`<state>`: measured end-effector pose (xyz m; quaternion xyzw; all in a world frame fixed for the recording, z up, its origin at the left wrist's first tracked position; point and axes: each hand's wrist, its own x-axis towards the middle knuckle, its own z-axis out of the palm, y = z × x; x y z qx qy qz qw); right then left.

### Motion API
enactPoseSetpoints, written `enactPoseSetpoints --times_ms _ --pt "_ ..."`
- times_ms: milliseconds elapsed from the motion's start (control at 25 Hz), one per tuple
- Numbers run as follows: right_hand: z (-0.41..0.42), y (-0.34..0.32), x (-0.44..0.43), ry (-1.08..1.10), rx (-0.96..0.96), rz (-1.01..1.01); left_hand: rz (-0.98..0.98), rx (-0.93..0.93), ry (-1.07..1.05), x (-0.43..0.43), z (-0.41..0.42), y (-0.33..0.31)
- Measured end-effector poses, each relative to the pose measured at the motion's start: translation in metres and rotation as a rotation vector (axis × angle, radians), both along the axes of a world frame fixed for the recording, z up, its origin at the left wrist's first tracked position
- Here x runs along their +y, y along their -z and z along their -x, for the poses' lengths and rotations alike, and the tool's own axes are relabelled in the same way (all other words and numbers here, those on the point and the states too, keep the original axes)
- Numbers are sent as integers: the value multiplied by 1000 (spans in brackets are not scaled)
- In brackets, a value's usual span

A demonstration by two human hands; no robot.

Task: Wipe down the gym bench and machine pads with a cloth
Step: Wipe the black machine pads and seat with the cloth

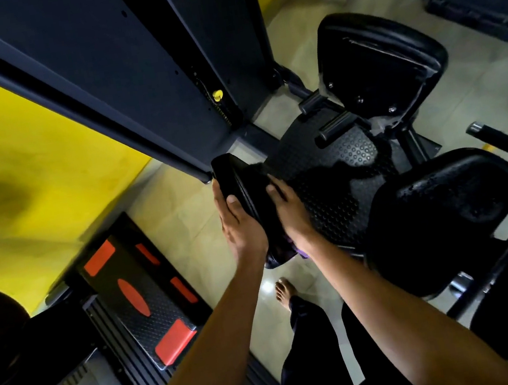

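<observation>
Pad (228, 176) glossy, black; left hand (241, 224) grips, right hand (291, 211) presses cloth (283, 252).

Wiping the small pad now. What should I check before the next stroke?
1. Left hand grips the small pad: ok.
2. Right hand presses the cloth flat on that pad: ok.
3. Pad face under the cloth clean: cannot tell, hidden.
4. Seat pad wiped: cannot tell.
5. Bare foot on the floor tiles, off the studded footplate: ok.
</observation>
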<state>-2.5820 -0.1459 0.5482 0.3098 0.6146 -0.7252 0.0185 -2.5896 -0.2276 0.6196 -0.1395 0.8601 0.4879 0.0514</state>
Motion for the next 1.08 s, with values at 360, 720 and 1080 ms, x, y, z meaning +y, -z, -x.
enactPoseSetpoints --times_ms 360,720,1080 --pt "-73 22 -31 54 118 5 -20 2 -5 -4 -5 -4" --pt "-37 -27 -32 135 52 -71 1 5 11 4 4 -7" --pt "-58 35 -56 303 -64 111 14 -18 135 -11 8 -15"
